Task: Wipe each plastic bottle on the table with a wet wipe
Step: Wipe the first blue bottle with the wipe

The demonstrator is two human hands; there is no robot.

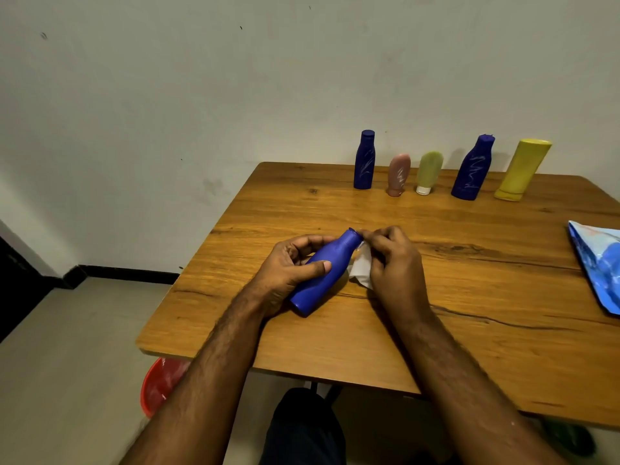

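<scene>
Head view — blue bottle [318, 273] lies tilted over the desk [469, 313], base toward the person, neck pointing away and to the right; left hand [288, 266] grips its body, fingers curled round the far side and thumb laid across the top; right hand [392, 260] sits just beside the neck, fingers [369, 234] pinching a white wet wipe [360, 268] at the cap end; the wipe hangs beneath that hand, so the right hand is the nearer one to the neck, and wiping likely runs along the long axis from cap toward base; five more bottles [468, 169] stand in a row at the far edge, well apart.
</scene>
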